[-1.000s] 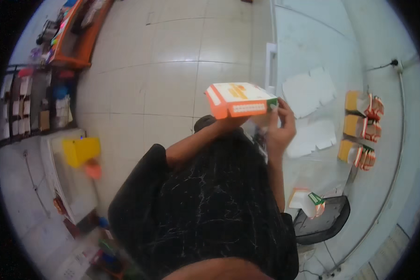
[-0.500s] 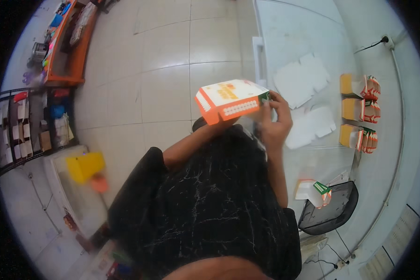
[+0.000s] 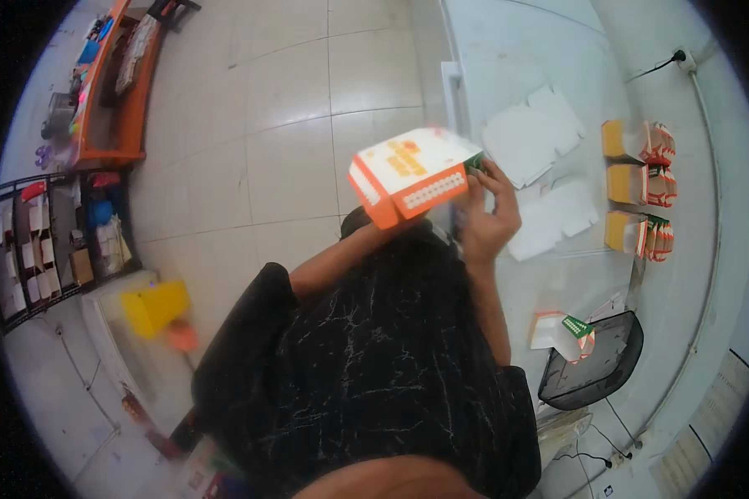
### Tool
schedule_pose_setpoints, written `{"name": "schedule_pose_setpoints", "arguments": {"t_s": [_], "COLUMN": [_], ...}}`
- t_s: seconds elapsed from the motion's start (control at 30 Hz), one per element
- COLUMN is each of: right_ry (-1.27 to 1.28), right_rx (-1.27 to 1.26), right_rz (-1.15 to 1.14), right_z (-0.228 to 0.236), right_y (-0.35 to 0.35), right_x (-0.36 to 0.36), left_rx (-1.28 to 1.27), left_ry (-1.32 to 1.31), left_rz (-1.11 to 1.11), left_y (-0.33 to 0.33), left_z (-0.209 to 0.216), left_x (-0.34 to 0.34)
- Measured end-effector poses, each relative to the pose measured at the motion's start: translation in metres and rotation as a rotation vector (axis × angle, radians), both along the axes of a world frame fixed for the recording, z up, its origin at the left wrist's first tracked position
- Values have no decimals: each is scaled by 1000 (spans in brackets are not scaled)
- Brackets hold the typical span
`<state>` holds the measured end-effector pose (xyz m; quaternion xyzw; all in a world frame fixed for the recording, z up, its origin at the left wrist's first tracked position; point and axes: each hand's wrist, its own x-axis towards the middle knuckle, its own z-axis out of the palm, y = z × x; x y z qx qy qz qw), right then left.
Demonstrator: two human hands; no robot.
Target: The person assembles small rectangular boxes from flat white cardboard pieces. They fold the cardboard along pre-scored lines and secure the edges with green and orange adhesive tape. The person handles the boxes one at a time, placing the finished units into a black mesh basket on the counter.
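A white and orange cardboard food box (image 3: 408,162) with yellow print and a green end tab is held in front of my body, its top panel tilted toward view. My left hand (image 3: 395,232) supports it from below, the fingers hidden beneath the box. At the box's right end, my right hand (image 3: 493,218) has its thumb and fingers closed on the green end. Flat white cardboard blanks (image 3: 534,135) lie to the right on the white surface (image 3: 558,50), just beyond my right hand.
Three stacks of nested orange and white cartons (image 3: 628,185) stand along the right wall. Another open carton (image 3: 558,333) rests by a black chair (image 3: 595,366) at lower right. On the left are a yellow bin (image 3: 154,308), a black rack (image 3: 66,245) and an orange shelf (image 3: 112,108).
The box has tilted slightly, its left end a little lower, and more of the top panel shows. Both hands keep hold of it. The whole view has shifted slightly.
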<state>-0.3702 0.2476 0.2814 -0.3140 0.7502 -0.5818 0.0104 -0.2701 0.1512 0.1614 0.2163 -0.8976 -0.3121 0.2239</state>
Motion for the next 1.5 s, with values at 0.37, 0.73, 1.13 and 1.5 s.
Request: {"name": "schedule_pose_setpoints", "arguments": {"t_s": [0.37,0.73,1.13,1.5], "right_ry": [301,360,561,-39], "right_rx": [60,126,222,34], "right_rz": [-63,9,0,-20], "right_z": [-21,24,14,18], "right_y": [-4,-13,-4,-4], "right_x": [4,-10,-19,-14], "left_rx": [93,437,1320,1198], "left_ry": [263,-105,318,395], "left_rz": [-98,-178,-200,-101], "left_y": [4,-16,-54,-37], "left_z": [23,64,95,87], "left_x": [-10,-37,-25,-29]}}
